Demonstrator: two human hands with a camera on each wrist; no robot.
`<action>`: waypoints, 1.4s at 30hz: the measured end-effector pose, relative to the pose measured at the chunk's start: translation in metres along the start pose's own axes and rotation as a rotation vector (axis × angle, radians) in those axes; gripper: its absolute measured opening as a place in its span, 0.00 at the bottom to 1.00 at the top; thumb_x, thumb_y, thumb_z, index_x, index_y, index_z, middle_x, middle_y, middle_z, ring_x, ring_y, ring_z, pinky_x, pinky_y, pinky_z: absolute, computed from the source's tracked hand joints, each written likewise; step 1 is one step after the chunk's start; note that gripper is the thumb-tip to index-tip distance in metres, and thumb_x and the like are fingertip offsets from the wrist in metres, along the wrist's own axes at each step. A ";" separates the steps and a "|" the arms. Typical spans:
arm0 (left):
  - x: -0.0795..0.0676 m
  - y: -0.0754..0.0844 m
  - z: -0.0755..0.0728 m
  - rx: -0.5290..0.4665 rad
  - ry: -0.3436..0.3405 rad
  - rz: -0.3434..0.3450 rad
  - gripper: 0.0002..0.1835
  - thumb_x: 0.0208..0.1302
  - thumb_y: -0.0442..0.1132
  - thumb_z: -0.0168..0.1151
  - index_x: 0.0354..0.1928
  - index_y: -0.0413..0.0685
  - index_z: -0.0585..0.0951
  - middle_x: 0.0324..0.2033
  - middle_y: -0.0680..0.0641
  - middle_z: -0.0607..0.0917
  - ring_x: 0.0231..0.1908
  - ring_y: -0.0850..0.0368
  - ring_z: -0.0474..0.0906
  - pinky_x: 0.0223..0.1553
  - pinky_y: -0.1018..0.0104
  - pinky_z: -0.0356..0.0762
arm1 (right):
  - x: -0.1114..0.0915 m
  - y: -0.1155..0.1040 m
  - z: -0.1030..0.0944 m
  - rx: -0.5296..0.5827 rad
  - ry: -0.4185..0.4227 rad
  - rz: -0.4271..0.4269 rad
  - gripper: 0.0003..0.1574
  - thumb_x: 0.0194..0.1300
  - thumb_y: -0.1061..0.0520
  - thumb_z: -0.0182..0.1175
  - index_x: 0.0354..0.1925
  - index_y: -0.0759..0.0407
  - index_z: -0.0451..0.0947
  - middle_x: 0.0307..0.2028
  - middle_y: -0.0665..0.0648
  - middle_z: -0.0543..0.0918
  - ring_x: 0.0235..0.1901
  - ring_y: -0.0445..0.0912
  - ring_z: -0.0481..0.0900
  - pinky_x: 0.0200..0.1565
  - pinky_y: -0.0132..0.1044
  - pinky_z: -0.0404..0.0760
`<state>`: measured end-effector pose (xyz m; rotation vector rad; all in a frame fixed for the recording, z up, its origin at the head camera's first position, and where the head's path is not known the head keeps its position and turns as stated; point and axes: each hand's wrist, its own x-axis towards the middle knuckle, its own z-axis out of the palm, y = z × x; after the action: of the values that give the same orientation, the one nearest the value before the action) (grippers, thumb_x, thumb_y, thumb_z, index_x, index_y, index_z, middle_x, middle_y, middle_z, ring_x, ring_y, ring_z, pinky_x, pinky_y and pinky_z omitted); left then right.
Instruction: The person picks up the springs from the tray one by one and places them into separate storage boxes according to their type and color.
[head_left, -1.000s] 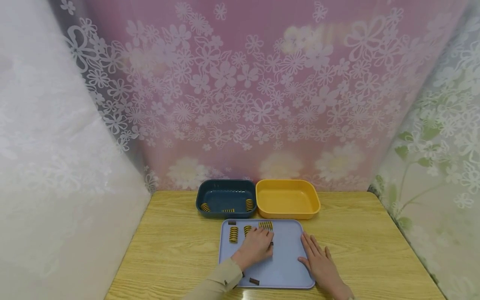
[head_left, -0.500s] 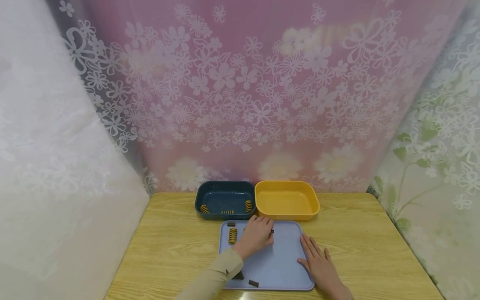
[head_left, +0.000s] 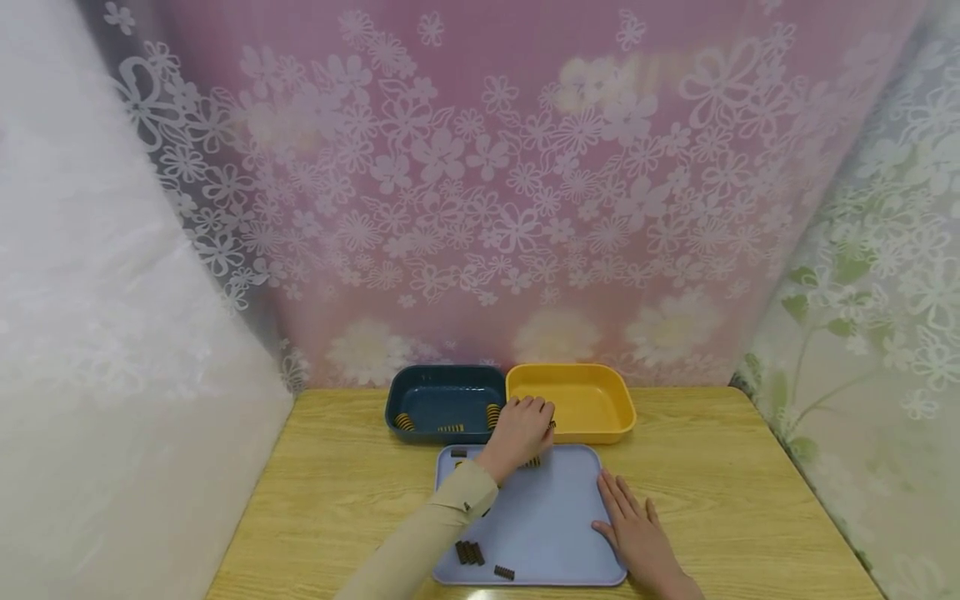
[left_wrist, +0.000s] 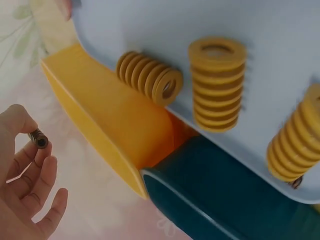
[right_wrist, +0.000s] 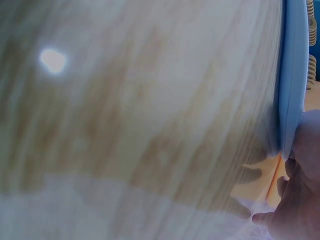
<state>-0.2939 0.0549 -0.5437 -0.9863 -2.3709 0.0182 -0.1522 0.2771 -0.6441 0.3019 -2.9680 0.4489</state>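
Observation:
My left hand [head_left: 519, 432] is raised at the near rim of the yellow bin [head_left: 588, 407]. Between thumb and index finger it pinches a small dark coil spring [left_wrist: 38, 138], seen end-on in the left wrist view; the other fingers are spread loosely. Thick yellow coil springs [left_wrist: 217, 85] lie and stand on the pale blue tray [head_left: 555, 525], partly hidden behind my left arm in the head view. My right hand [head_left: 637, 537] lies with straight fingers along the tray's right edge.
A dark blue bin [head_left: 442, 402] sits left of the yellow one and contains several yellow springs [head_left: 452, 428]. On the tray, a group of small dark springs [head_left: 469, 552] lies near the front left, with a single dark spring [head_left: 504, 572] beside it.
My left hand has lifted a small dark spring off the tray and carried it away from me, up to the yellow bin. The right hand has stayed at the tray's edge.

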 end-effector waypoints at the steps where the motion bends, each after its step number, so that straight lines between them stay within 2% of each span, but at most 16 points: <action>1: 0.003 -0.001 0.000 0.001 -0.009 -0.003 0.08 0.69 0.49 0.62 0.39 0.54 0.82 0.33 0.55 0.84 0.33 0.60 0.80 0.34 0.67 0.74 | 0.000 0.000 0.000 0.001 -0.002 0.002 0.44 0.71 0.45 0.61 0.76 0.61 0.61 0.76 0.61 0.61 0.74 0.62 0.60 0.62 0.76 0.58; 4: 0.013 -0.004 0.002 -0.004 -0.070 -0.023 0.09 0.70 0.49 0.62 0.43 0.54 0.83 0.36 0.54 0.85 0.37 0.59 0.81 0.38 0.66 0.77 | 0.001 0.000 0.000 0.003 -0.007 0.004 0.44 0.71 0.44 0.60 0.76 0.61 0.61 0.76 0.61 0.61 0.74 0.62 0.60 0.62 0.76 0.58; 9: 0.024 -0.007 0.009 -0.014 -0.235 -0.074 0.12 0.73 0.52 0.61 0.49 0.55 0.83 0.43 0.53 0.86 0.44 0.58 0.82 0.46 0.63 0.79 | 0.000 0.000 0.000 -0.002 0.003 0.002 0.44 0.71 0.44 0.61 0.76 0.61 0.61 0.76 0.60 0.62 0.73 0.62 0.61 0.62 0.75 0.59; 15: 0.032 -0.007 0.027 -0.049 -0.361 -0.128 0.12 0.71 0.51 0.63 0.48 0.56 0.86 0.42 0.53 0.87 0.43 0.56 0.81 0.49 0.60 0.79 | -0.002 0.000 0.001 -0.018 -0.012 0.014 0.44 0.71 0.43 0.61 0.76 0.60 0.61 0.76 0.59 0.61 0.74 0.61 0.60 0.62 0.75 0.60; 22: 0.038 -0.003 0.049 -0.017 -0.405 -0.108 0.10 0.65 0.53 0.70 0.40 0.58 0.89 0.35 0.55 0.88 0.37 0.57 0.80 0.45 0.61 0.78 | -0.003 0.000 0.001 -0.008 -0.021 0.031 0.44 0.71 0.43 0.61 0.76 0.59 0.61 0.77 0.59 0.61 0.74 0.60 0.60 0.62 0.75 0.60; 24: 0.040 -0.002 0.052 0.014 -0.397 -0.087 0.08 0.63 0.52 0.72 0.36 0.59 0.89 0.31 0.55 0.87 0.34 0.58 0.79 0.43 0.62 0.77 | -0.002 0.000 0.001 -0.008 -0.018 0.031 0.44 0.71 0.44 0.61 0.76 0.59 0.61 0.77 0.58 0.61 0.74 0.60 0.60 0.62 0.75 0.60; 26: 0.043 -0.002 0.054 0.043 -0.418 -0.076 0.06 0.63 0.51 0.72 0.34 0.60 0.89 0.29 0.56 0.87 0.33 0.59 0.79 0.43 0.63 0.77 | -0.001 -0.001 0.001 -0.010 -0.013 0.028 0.44 0.70 0.44 0.61 0.76 0.59 0.61 0.77 0.58 0.61 0.74 0.59 0.60 0.62 0.75 0.60; 29: 0.047 -0.002 0.055 0.070 -0.481 -0.080 0.04 0.64 0.47 0.71 0.33 0.60 0.89 0.30 0.56 0.88 0.34 0.59 0.80 0.45 0.62 0.77 | -0.001 -0.003 0.002 -0.003 -0.006 0.029 0.44 0.70 0.45 0.62 0.76 0.59 0.61 0.77 0.58 0.61 0.74 0.59 0.60 0.62 0.75 0.60; 31: 0.049 -0.002 0.055 0.071 -0.553 -0.096 0.03 0.66 0.46 0.69 0.36 0.60 0.90 0.34 0.55 0.88 0.37 0.59 0.81 0.49 0.61 0.77 | 0.000 -0.003 0.003 0.000 0.009 0.021 0.44 0.70 0.45 0.62 0.76 0.59 0.61 0.76 0.58 0.62 0.74 0.59 0.60 0.62 0.75 0.60; 36: 0.049 -0.006 0.064 0.056 -0.610 -0.124 0.04 0.68 0.43 0.67 0.40 0.58 0.90 0.36 0.54 0.89 0.39 0.57 0.82 0.53 0.58 0.77 | -0.001 -0.002 0.008 -0.017 0.086 -0.019 0.44 0.67 0.45 0.64 0.74 0.60 0.65 0.74 0.59 0.66 0.72 0.59 0.64 0.60 0.74 0.63; 40: 0.050 -0.009 0.069 0.050 -0.593 -0.128 0.05 0.68 0.42 0.66 0.40 0.58 0.90 0.36 0.53 0.89 0.38 0.56 0.82 0.50 0.58 0.78 | -0.002 -0.001 0.003 -0.035 0.092 -0.022 0.43 0.68 0.44 0.64 0.73 0.61 0.66 0.74 0.59 0.67 0.71 0.60 0.65 0.60 0.74 0.64; 42: 0.051 -0.010 0.071 0.047 -0.553 -0.132 0.05 0.68 0.42 0.66 0.40 0.58 0.89 0.36 0.52 0.89 0.38 0.56 0.82 0.49 0.58 0.78 | -0.003 0.001 0.002 -0.038 0.086 -0.015 0.43 0.68 0.44 0.63 0.73 0.61 0.65 0.74 0.59 0.66 0.72 0.60 0.65 0.60 0.73 0.64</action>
<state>-0.3651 0.0952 -0.5761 -0.8816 -2.9156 0.3344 -0.1492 0.2777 -0.6465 0.2929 -2.8849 0.3926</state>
